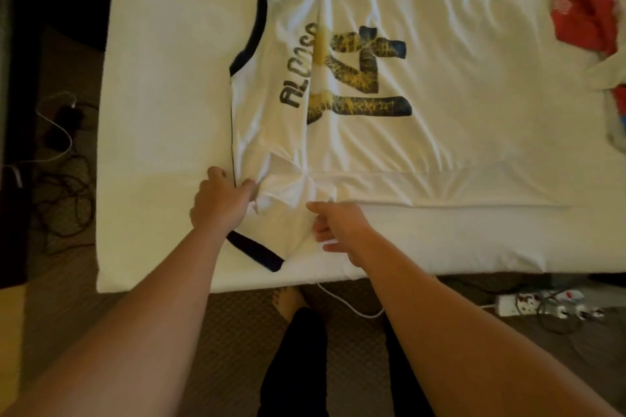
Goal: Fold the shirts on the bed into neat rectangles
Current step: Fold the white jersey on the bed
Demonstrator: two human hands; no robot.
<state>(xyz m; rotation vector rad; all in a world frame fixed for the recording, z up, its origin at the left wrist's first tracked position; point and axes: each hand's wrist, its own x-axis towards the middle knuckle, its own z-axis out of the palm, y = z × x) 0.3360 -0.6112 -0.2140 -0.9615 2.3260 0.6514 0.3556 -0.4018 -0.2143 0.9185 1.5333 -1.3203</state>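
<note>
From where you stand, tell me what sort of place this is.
Most likely a bedroom, perhaps a hotel room. A bed with a white sheet fills the view, a white jersey lies spread on it, and a power strip with chargers sits on the carpet.

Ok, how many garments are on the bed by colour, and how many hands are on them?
White jersey: 1
Red garment: 1
Pale crumpled garment beside the red one: 1
Hands gripping the jersey, left hand and right hand: 2
Total: 3 garments, 2 hands
</note>
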